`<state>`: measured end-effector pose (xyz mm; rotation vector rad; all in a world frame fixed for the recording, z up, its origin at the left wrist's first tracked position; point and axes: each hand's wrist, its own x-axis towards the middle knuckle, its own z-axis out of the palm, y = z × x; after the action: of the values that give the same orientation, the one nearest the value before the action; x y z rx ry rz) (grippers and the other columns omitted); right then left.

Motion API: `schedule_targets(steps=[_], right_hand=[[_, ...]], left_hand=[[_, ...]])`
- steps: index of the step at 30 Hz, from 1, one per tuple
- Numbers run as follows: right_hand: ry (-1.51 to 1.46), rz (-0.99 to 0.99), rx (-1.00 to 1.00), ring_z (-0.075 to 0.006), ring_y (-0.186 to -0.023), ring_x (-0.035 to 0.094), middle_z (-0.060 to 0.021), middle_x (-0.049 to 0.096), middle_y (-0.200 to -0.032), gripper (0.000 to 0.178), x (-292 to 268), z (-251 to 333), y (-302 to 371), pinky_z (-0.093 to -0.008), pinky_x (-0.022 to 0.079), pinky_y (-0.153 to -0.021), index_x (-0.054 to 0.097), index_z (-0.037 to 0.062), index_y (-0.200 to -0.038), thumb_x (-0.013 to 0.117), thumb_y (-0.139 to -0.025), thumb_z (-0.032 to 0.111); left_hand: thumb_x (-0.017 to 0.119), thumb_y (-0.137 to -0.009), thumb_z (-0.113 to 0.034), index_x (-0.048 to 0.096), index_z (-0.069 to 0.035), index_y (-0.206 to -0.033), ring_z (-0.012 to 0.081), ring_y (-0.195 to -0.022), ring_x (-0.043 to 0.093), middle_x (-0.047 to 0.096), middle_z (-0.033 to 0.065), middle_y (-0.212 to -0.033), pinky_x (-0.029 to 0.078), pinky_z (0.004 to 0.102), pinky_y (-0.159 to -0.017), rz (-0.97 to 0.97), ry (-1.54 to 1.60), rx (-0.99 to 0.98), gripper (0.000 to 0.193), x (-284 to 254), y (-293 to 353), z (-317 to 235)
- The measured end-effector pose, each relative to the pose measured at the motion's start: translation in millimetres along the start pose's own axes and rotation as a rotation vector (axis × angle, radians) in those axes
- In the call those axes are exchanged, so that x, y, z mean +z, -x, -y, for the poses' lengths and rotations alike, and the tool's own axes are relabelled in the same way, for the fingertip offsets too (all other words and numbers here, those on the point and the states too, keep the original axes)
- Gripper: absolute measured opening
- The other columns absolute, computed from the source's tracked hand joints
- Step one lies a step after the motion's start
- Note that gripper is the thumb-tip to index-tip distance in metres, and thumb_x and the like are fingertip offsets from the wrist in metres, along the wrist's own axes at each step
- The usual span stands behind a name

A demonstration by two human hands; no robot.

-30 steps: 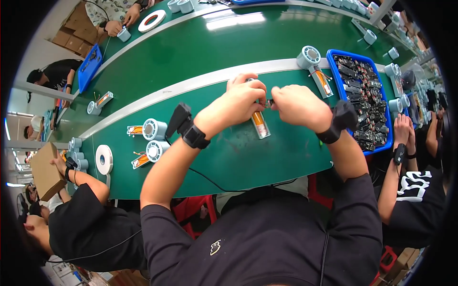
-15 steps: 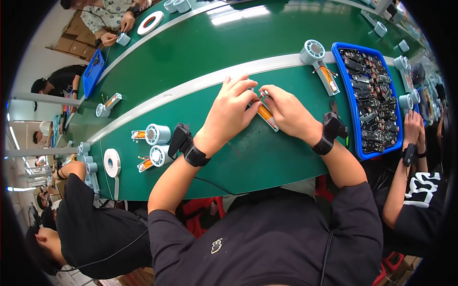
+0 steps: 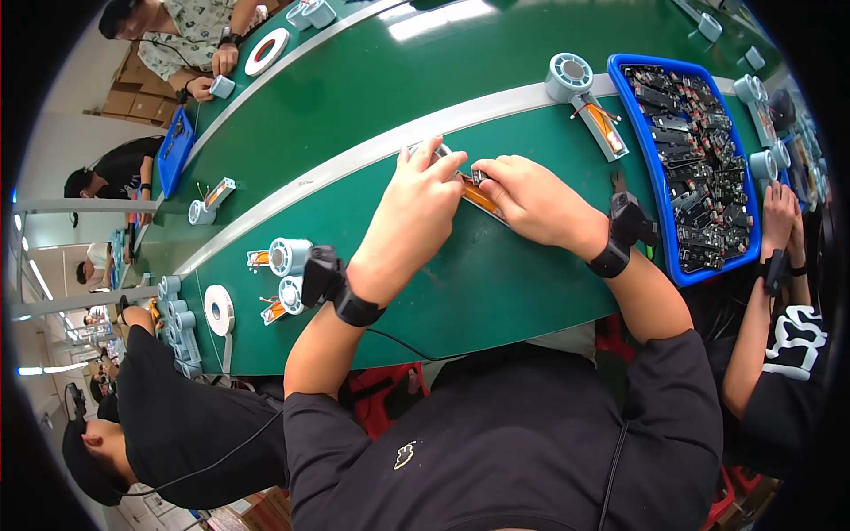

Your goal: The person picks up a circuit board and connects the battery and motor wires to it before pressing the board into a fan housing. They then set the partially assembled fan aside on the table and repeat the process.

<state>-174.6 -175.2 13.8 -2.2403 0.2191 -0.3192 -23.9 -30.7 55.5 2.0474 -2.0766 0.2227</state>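
In front of me a handheld fan with an open handle lies slanted between my hands, its orange battery (image 3: pixel 482 202) showing. My left hand (image 3: pixel 414 212) is closed around its upper end; its fingers hide most of the round fan head (image 3: pixel 431 152). My right hand (image 3: pixel 540 202) lies over the handle's lower end, thumb and forefinger pinching a small dark part (image 3: pixel 479 177) above the battery, seemingly a circuit board. Wires there are mostly hidden by the fingers.
A blue tray (image 3: pixel 657 190) full of black circuit boards stands right, beside another open fan (image 3: pixel 569 78) and pliers (image 3: pixel 619 182). Two fans (image 3: pixel 289 257) and a tape roll (image 3: pixel 219 310) lie left on the green table (image 3: pixel 425 305). Co-workers sit on both sides and across.
My view has shifted slightly. My left hand has tilted over the fan's upper end, and my right fingers now hold a small dark part where red wire showed before.
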Motion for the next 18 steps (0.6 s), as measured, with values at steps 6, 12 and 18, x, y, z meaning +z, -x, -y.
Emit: schedule_targets(steps=[6,12,18], right_hand=[[0.038,-0.157,-0.154,-0.036,-0.097,0.064,-0.0213,0.066,-0.105,0.033,2,-6,-5,-0.0431,0.052,-0.086,0.06,-0.0035,-0.123,0.066,-0.092,0.007],[0.013,-0.163,-0.009,-0.0305,-0.091,0.065,-0.0168,0.069,-0.099,0.029,-11,3,-5,-0.0394,0.054,-0.078,0.069,-0.001,-0.111,0.076,-0.084,0.008],[0.01,-0.266,-0.134,-0.0259,-0.086,0.064,-0.0124,0.071,-0.095,0.024,2,2,-3,-0.0366,0.053,-0.074,0.077,0.0019,-0.102,0.082,-0.08,0.011]], left_hand=[[0.067,-0.082,-0.002,0.075,0.0,-0.096,0.0363,-0.131,0.053,0.067,0.0125,-0.123,0.047,0.0523,-0.108,-0.004,-0.152,0.036,0.016,6,5,-3],[0.067,-0.082,-0.006,0.076,-0.004,-0.096,0.0371,-0.127,0.059,0.068,0.0113,-0.12,0.048,0.0606,-0.106,-0.316,0.078,0.086,0.016,30,18,15],[0.068,-0.081,-0.006,0.075,-0.005,-0.095,0.0356,-0.125,0.062,0.069,0.0107,-0.117,0.048,0.0605,-0.107,-0.509,0.247,0.034,0.016,53,21,15]])
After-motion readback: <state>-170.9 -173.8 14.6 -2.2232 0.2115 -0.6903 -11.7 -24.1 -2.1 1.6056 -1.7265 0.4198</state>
